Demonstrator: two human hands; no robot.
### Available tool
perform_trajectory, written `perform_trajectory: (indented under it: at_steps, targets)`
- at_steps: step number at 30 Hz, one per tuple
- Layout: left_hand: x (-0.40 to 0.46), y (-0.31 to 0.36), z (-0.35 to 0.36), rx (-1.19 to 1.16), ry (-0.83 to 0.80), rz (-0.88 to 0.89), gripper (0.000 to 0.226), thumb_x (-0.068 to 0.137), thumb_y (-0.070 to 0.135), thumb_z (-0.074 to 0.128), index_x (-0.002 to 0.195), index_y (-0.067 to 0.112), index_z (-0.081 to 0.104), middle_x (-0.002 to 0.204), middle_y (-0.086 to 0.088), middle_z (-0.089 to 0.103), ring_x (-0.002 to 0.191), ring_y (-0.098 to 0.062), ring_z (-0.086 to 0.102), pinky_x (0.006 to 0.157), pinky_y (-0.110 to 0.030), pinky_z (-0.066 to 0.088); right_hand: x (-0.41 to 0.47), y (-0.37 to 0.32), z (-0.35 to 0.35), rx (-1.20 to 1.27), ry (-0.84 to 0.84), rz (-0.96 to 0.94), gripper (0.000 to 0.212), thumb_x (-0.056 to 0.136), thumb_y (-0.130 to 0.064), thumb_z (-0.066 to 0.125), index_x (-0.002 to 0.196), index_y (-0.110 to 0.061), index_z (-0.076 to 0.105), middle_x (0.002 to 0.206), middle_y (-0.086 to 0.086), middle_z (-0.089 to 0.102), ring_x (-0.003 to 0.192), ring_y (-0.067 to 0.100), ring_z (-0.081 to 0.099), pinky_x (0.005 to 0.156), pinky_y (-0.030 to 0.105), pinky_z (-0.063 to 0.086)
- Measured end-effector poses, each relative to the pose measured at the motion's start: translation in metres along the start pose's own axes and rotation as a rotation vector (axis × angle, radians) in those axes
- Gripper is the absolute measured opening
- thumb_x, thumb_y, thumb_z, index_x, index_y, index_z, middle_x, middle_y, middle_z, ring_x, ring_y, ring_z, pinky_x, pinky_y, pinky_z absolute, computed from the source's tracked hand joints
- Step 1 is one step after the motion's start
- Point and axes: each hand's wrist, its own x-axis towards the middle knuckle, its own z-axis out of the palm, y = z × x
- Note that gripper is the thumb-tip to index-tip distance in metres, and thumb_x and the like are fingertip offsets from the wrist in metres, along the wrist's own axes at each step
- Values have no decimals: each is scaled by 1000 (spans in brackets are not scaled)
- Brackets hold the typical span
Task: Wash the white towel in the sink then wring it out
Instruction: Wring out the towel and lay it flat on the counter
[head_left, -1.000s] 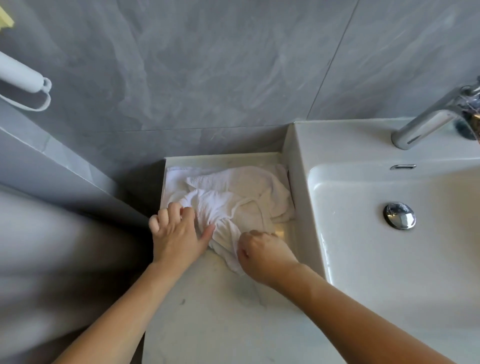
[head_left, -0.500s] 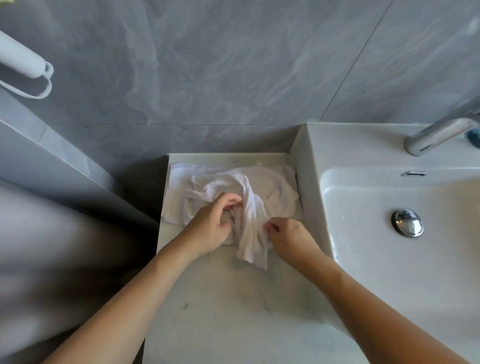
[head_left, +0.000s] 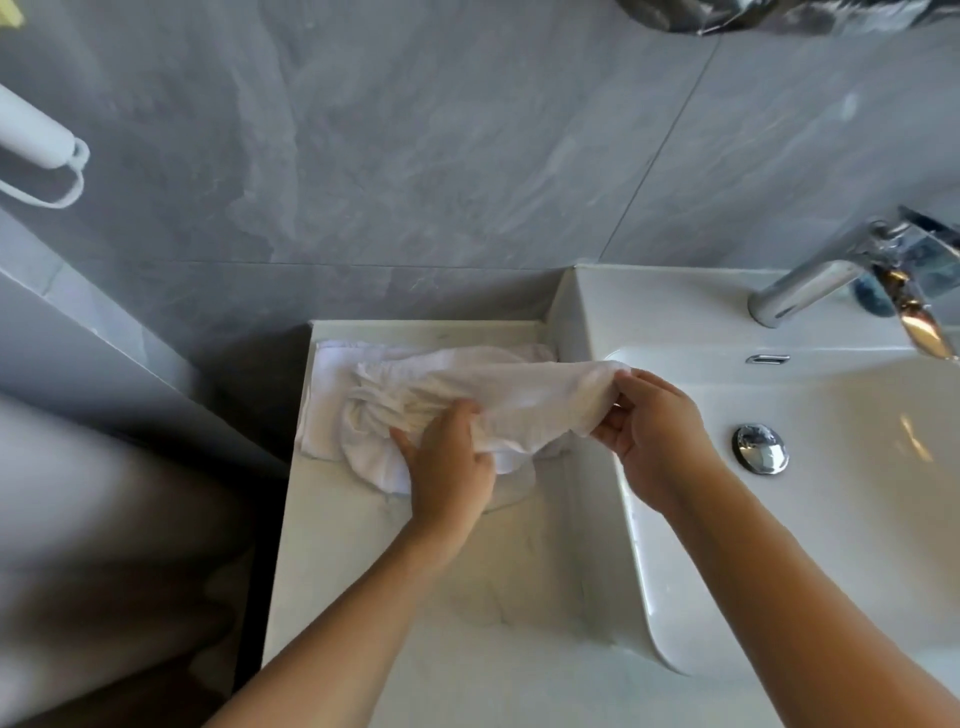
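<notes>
White towel (head_left: 524, 395) lies bunched on the worktop (head_left: 467, 597) left of the sink (head_left: 857, 519); left hand (head_left: 452, 467) and right hand (head_left: 649, 441) each grip it. The trailing cloth may snag or drag on the sink's rim as it is lifted.

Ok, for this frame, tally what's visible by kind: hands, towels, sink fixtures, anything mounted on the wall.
Hands: 2, left hand and right hand, both gripping the towel
Towels: 1, white towel, mostly over the counter
Sink fixtures: 3, basin, faucet, drain plug
Wall-mounted: 1, white holder
Total: 7
</notes>
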Motion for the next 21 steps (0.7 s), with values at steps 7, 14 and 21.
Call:
perform_trajectory:
  at_steps: [7, 14, 21]
  targets:
    - [7, 62, -107, -399, -992, -294, 3, 87, 15, 56, 90, 17, 55, 72, 1, 50, 65, -12, 48, 59, -25, 40, -17, 15, -18, -332, -330, -118, 53, 60, 4, 56, 113, 6, 53, 96, 21, 59, 89, 18, 62, 75, 26, 51]
    - [7, 51, -147, -77, -1049, -296, 37, 69, 19, 62, 99, 27, 40, 92, -6, 43, 75, -21, 41, 58, -32, 34, -22, 29, -13, -1176, -307, -311, 61, 86, 1, 51, 142, -5, 30, 126, 11, 42, 100, 27, 52, 75, 28, 43]
    - [26, -1, -141, 444, -417, -101, 8, 92, 17, 50, 87, 23, 53, 86, 0, 59, 72, -18, 56, 61, -33, 45, -34, 8, -26, -1492, -450, -229, 65, 84, -36, 65, 132, -30, 22, 121, 7, 39, 94, 31, 59, 81, 35, 49]
